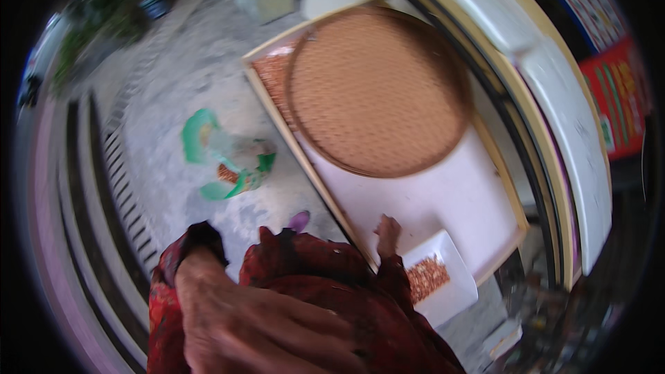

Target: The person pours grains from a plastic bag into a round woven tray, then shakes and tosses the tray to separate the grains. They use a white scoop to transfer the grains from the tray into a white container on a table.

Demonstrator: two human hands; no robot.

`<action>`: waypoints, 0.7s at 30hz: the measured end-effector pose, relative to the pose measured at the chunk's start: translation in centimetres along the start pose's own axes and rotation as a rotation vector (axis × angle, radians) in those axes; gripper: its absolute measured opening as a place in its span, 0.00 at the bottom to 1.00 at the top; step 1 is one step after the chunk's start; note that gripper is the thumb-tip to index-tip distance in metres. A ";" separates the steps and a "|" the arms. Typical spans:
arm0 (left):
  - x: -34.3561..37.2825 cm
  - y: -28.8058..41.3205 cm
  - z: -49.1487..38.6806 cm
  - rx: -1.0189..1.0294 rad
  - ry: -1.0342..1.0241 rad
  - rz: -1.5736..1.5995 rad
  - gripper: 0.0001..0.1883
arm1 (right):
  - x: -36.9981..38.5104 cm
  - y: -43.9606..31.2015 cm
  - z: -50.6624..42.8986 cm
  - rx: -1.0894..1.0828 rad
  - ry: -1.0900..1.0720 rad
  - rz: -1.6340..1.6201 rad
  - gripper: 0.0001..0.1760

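My left hand [249, 317] is raised large and close to the camera, its back showing. Its fingers stretch to the right, slightly apart; nothing shows in them, and the palm is hidden. Beyond my red patterned clothing, my right hand [388, 236] is over the white bed of a wood-rimmed tray [363, 202], its fingers loosely bent. Close beside it, a white rectangular dish [457, 270] holds reddish kernels [428, 276] that look like peanuts. A round woven bamboo tray [379, 88] covers the far part of the wooden tray. More reddish kernels [275, 75] show along its left side.
On the concrete floor [156, 78] at left lies an open green and clear plastic bag [228, 189] with some kernels in it. A slotted drain [122, 182] runs farther left. White panels with wooden edging [561, 114] curve along the right. A purple shoe tip [298, 221] shows below.
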State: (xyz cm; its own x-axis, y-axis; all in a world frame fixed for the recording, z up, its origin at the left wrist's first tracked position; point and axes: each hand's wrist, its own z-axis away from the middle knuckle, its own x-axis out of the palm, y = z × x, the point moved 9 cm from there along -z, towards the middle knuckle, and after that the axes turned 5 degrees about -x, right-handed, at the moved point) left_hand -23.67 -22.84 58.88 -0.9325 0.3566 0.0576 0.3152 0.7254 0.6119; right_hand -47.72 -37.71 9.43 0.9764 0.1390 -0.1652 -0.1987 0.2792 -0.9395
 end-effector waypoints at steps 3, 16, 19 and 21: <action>-0.2 -2.3 1.8 -0.115 -0.281 0.085 0.14 | -0.8 0.2 -0.5 0.006 0.064 0.044 0.19; -7.5 -27.2 29.7 -1.513 0.418 0.057 0.24 | -0.4 2.0 2.8 0.044 0.124 0.227 0.18; -8.2 -28.0 31.5 -1.568 0.426 0.096 0.24 | 0.5 0.2 3.9 0.001 0.128 0.095 0.16; -8.1 -28.7 31.5 -1.566 0.393 0.132 0.24 | 1.1 -1.7 5.0 -0.038 0.102 0.032 0.12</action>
State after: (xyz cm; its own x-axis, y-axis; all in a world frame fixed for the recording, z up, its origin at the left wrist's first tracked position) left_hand -19.55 -27.97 16.00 -0.9776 0.0216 0.2095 0.1426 -0.6639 0.7341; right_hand -46.78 -33.31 12.36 0.9735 0.0496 -0.2231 -0.2284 0.2397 -0.9436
